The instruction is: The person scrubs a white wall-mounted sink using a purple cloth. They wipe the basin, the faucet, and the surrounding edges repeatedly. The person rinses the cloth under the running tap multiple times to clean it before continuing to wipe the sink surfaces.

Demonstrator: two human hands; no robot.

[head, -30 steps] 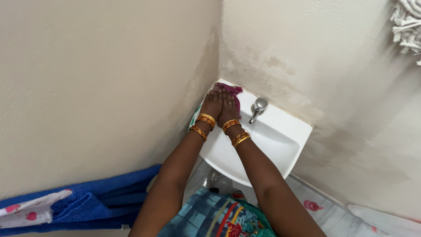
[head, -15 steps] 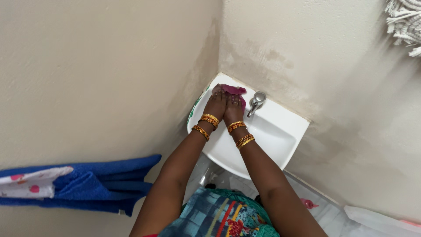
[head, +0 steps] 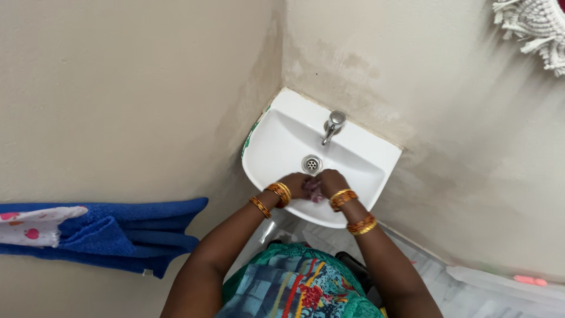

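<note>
A small white wash basin (head: 276, 132) is fixed in the corner of two beige walls, with a chrome tap (head: 332, 125) at its back and a metal drain (head: 311, 164) in the bowl. My left hand (head: 294, 184) and my right hand (head: 331, 180) are together over the near side of the bowl. Both are closed on a small magenta cloth (head: 312, 189) bunched between them. Gold bangles sit on both wrists.
A blue towel (head: 129, 235) and a white cloth with pink spots (head: 32, 227) hang on the left wall. A white fringed mop head (head: 532, 29) hangs at the upper right. White plastic items (head: 506, 288) lie at the lower right below the basin.
My two hands have drawn the magenta cloth from the basin's back left corner beside the tap down to the near side of the bowl. The view has shifted slightly.
</note>
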